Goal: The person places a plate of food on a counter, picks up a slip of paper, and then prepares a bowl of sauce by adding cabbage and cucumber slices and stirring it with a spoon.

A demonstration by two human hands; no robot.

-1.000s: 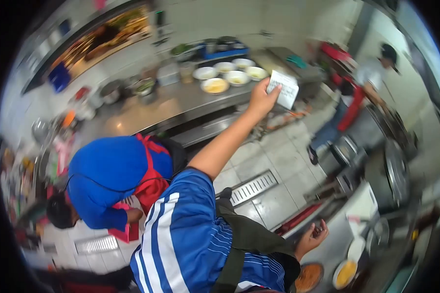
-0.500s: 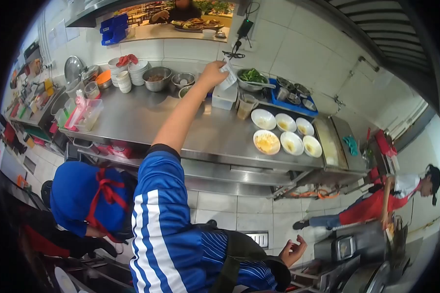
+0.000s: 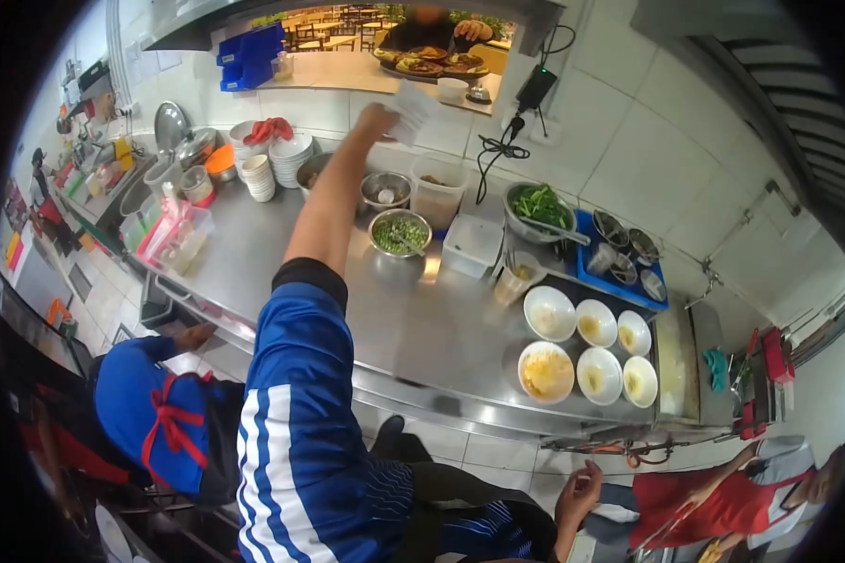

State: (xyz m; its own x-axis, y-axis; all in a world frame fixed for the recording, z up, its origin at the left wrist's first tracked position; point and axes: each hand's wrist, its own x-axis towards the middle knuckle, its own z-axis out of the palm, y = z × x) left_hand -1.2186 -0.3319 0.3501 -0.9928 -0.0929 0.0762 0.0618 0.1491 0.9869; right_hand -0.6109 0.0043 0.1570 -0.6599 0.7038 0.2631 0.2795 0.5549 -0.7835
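My left hand [image 3: 376, 124] is shut on a white paper slip [image 3: 411, 113] with faint print, at arm's length in front of the serving window's ledge. Below that hand are a steel bowl [image 3: 385, 190] and a tall clear tub [image 3: 437, 192] of brown food. Nearer me sits a steel bowl of chopped greens [image 3: 400, 233], beside a white lidded container [image 3: 472, 246]. Low on the right, away from the counter, my right hand [image 3: 580, 493] hangs with loosely curled fingers and nothing visible in it.
Several white bowls [image 3: 599, 375] with yellowish contents stand on the steel counter [image 3: 394, 324]. Behind them are leafy greens [image 3: 543, 206] and a blue tray [image 3: 620, 293]. A co-worker in blue [image 3: 150, 413] bends at left; another in a red apron [image 3: 695, 507] stands at right.
My left hand has moved with the paper slip from above the white container leftward, towards the serving window. My view has shifted left and closer. The co-worker at right appears nearer.
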